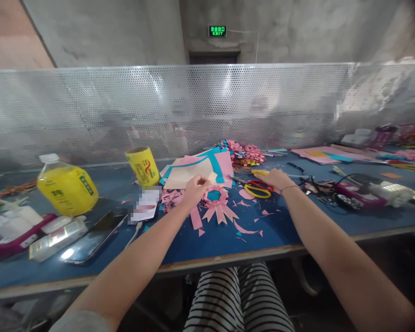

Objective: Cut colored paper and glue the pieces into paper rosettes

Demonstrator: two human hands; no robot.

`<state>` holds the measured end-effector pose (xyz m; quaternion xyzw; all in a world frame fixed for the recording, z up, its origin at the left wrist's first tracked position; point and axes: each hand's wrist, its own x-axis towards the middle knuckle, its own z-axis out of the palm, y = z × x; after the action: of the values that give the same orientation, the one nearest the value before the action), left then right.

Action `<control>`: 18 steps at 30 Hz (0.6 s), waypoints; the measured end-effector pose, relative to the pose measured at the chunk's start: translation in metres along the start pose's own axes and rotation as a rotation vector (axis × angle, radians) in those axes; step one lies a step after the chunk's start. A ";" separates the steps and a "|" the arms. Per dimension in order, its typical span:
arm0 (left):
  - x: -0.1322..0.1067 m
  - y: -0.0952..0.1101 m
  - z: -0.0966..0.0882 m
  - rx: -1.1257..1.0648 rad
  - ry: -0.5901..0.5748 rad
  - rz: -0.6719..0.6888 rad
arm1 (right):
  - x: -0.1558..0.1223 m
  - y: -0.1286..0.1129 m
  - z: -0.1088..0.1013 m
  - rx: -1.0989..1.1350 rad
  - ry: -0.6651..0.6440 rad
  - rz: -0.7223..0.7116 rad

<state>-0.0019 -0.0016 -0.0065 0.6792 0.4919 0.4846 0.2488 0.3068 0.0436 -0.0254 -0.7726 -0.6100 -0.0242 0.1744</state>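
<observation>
Left hand (196,188) has a cream paper bit (212,178) pinched over the pink rosette (214,197) — that's lying between the paper sheets (186,173) and the front edge, mostly bare desk (183,251) below. Right hand (277,180)'s by the scissors (257,189) — can't tell if it's gripping.

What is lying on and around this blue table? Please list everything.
Rosette: one, pink with blue middle, centre
Paper piece: one, cream, at rosette's top
Paper sheets: several, cream, pink, blue, behind rosette
Scraps: many, mostly pink, around rosette
Scissors: one pair, yellow-and-red handles, right of rosette
Bottle: one, yellow, left
Roll: one, yellow, left
Table: one, blue, beneath
Perforated screen: one, silver, behind table
Exit sign: one, green, high up
Small clutter: uncountable, mixed colours, far right
Trousers: one pair, striped, below
Hands: two, bare; left pinching paper piece, right near scissors
</observation>
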 end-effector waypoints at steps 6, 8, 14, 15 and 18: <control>0.013 0.013 -0.002 0.088 0.048 0.016 | 0.003 -0.008 0.008 -0.091 -0.079 0.033; 0.020 0.015 -0.003 0.057 0.018 0.006 | 0.004 -0.008 0.006 -0.102 -0.123 0.044; 0.027 0.004 -0.002 -0.165 0.082 -0.049 | 0.004 -0.010 0.000 -0.121 -0.204 0.091; 0.026 0.001 -0.002 -0.200 0.089 -0.078 | 0.003 -0.010 -0.002 -0.121 -0.205 0.092; 0.026 -0.007 -0.002 -0.254 0.060 -0.134 | 0.000 -0.007 -0.007 -0.090 -0.197 0.080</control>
<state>-0.0052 0.0246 -0.0008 0.5930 0.4780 0.5455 0.3497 0.3016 0.0429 -0.0170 -0.8020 -0.5912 0.0315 0.0797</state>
